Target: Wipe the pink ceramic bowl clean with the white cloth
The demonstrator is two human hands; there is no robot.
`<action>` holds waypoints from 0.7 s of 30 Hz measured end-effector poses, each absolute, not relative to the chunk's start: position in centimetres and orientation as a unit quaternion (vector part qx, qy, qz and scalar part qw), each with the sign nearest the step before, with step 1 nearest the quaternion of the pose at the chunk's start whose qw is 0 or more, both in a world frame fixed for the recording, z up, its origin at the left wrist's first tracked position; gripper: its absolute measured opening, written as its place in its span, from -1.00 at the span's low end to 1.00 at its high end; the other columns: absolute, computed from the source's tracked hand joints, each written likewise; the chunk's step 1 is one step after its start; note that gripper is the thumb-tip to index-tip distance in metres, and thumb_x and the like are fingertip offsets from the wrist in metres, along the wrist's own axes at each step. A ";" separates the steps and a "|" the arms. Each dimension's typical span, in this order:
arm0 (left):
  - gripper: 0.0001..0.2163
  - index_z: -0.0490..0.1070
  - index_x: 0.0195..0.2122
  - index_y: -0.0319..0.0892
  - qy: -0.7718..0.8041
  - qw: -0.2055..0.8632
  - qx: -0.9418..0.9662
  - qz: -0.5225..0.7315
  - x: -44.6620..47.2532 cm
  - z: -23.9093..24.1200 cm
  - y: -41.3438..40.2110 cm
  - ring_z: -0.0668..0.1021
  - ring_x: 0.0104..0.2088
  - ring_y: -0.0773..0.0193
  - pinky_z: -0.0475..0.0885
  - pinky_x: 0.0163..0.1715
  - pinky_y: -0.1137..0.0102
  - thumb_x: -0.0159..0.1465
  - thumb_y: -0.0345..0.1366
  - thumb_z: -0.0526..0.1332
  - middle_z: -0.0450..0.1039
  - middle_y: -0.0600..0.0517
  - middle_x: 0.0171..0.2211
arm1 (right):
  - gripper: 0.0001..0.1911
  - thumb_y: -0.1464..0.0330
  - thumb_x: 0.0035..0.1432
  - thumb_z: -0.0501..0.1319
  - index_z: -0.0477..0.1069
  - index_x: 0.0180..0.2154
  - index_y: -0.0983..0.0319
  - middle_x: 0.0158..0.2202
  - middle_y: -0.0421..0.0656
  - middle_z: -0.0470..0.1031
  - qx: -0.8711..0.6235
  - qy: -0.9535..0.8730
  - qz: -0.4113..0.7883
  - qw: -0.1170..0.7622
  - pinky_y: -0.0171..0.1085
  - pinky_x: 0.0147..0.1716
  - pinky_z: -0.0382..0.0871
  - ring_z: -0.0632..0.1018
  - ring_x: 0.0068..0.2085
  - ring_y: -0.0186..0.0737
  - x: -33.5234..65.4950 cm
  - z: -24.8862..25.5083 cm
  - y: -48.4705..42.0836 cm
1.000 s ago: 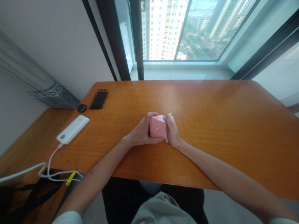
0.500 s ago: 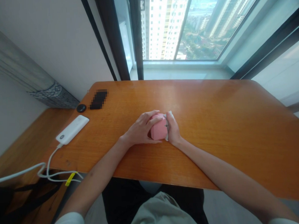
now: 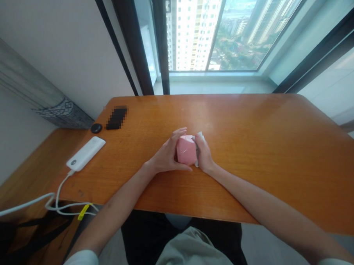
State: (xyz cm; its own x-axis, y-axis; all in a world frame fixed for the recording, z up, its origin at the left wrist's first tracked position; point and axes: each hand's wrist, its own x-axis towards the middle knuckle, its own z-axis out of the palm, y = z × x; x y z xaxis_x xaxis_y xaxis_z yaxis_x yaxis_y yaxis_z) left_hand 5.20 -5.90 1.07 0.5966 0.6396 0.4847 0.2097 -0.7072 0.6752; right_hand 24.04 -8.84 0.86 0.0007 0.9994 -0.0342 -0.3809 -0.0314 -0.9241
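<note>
Between my hands, low over the table's near middle, is a small pink faceted object (image 3: 186, 150) with flat, glossy sides; I cannot tell its exact kind. My left hand (image 3: 167, 154) wraps round its left side, with the fingers on the far edge and the thumb along the near edge. At its right side my right hand (image 3: 204, 152) is closed on a crumpled white tissue or cloth (image 3: 197, 163), which lies against the pink object. Most of the white piece is hidden by the right hand.
The brown wooden table (image 3: 268, 152) fills the middle. At the left lie a white power bank (image 3: 86, 153) with a white cable (image 3: 58, 188), a round black object (image 3: 96, 128) and a blurred black item (image 3: 117, 118). A window (image 3: 213, 33) stands behind.
The left fingers have shifted off the pink object's top face toward its far edge, baring more of it. The pink object has turned and moved slightly left. The right hand keeps the white piece against it.
</note>
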 end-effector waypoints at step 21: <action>-0.02 0.04 0.52 0.05 0.270 0.402 0.788 0.380 5.3 0.3 -6.0 0.55 0.28 -0.17 0.51 0.29 -0.08 0.23 0.25 0.47 0.31 -0.23 0.42 | -0.35 -0.32 0.21 0.30 0.41 -0.40 0.13 -0.51 -0.25 0.35 -0.435 -0.428 0.549 0.572 -0.25 -0.50 0.24 0.32 -0.47 -0.27 24.2 1.7 -9.9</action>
